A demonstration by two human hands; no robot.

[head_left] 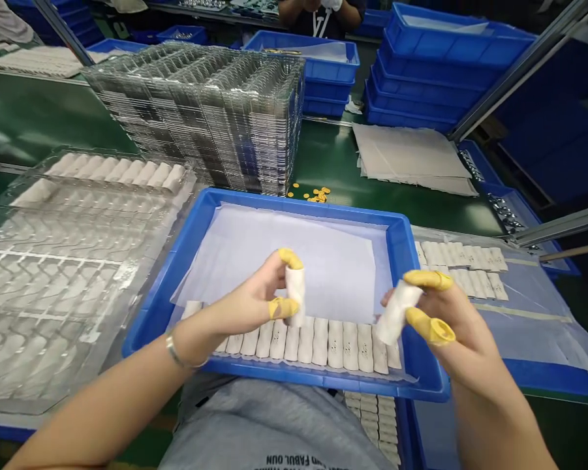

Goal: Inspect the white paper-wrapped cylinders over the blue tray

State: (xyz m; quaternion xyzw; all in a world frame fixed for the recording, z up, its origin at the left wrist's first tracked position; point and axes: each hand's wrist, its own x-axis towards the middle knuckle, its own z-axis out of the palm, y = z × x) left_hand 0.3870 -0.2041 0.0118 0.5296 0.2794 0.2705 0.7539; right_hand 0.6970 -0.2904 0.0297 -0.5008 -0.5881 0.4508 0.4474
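Yellow finger cots [290, 258] are gripping gently, as suits soft work, while the left hand [239, 303], apart from the right hand [450, 326], is pinching a white roll [295, 297] and the right a second white roll [398, 313] above the blue tray [294, 202], its packed row [318, 343] nearest, stacked clear trays [196, 111] beyond it

yellow finger cots [290, 258], off-white rolls [295, 297], a blue plastic tray [298, 207], green workbench [333, 156].

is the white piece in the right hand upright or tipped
Tipped: the white piece slants in the right hand, its lower end leaning left, away from the palm, and its upper end toward the fingers.
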